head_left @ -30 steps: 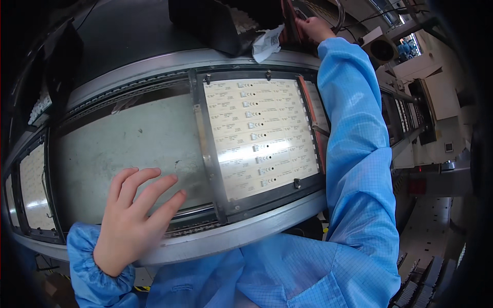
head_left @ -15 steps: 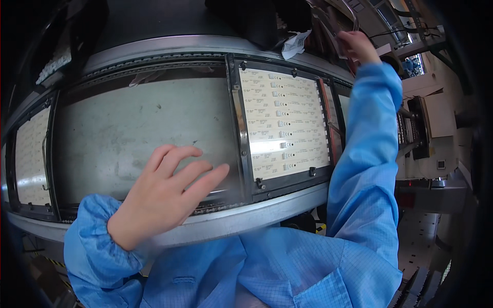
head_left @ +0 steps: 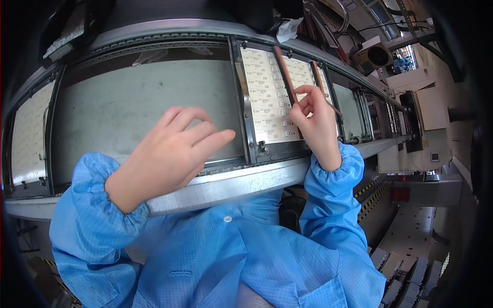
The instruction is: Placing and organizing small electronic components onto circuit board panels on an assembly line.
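Note:
My right hand (head_left: 316, 118) pinches a long, thin reddish-brown strip (head_left: 285, 73) between thumb and fingers. The strip slants across a cream panel (head_left: 259, 84) of rows of printed, labelled pieces, set in a black frame (head_left: 240, 92); whether it touches the panel I cannot tell. A second reddish-brown strip (head_left: 317, 77) lies along the panel's right side. Over the front part of the line my left hand (head_left: 167, 146) hovers with fingers apart and nothing in them, beside a grey-green surface (head_left: 128, 102).
A metal rail (head_left: 241, 182) runs along the front of the line. Another framed cream panel (head_left: 32, 128) stands at the left. Crumpled white paper (head_left: 289, 30) and dark strips lie behind the far rail. A dark round-faced device (head_left: 377, 55) sits back right.
My right hand has come back from beyond the far rail to above the cream panel, now with a strip in it. My left hand stays near the same place, fingers still apart.

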